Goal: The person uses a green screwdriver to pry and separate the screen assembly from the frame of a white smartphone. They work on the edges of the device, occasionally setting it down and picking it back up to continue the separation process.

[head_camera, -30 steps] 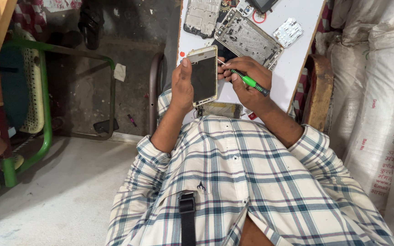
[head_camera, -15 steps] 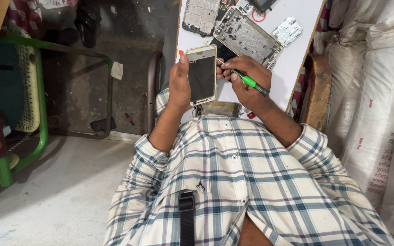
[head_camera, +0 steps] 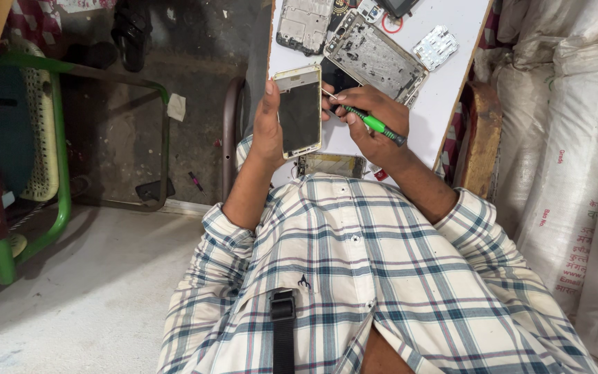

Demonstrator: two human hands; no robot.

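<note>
Head view, looking down past a cream checked shirt (head_camera: 382,277) at two bare hands over a white bench (head_camera: 444,90). Left hand (head_camera: 268,128) clenched around the edge of a gold-framed smartphone with a dark screen (head_camera: 299,111), held upright and tilted toward the face, probably so that its right edge stays open to the tool. Right hand (head_camera: 372,118) closed in a pinching grip on a green-handled precision screwdriver (head_camera: 372,123), thin metal tip aimed left and touching or almost touching the phone's right edge near the top; too fine to tell which. Phone raised off the bench, between the two grips, its screen facing up. Just beyond the right grip, lying flat on the bench: a bare grey metal phone chassis (head_camera: 375,59), opened face up, seemingly set aside within reach. Further out past the left grip, a second dark-grey phone frame (head_camera: 304,26); to the far right of the right grip, a small silver perforated shield plate (head_camera: 435,47). Below both wrists, at the near bench edge, a flat brass-coloured part (head_camera: 331,165), partly hidden. Off to the right, white woven sacks (head_camera: 576,173); to the left, a green metal-framed chair (head_camera: 57,159) on the grey floor.
</note>
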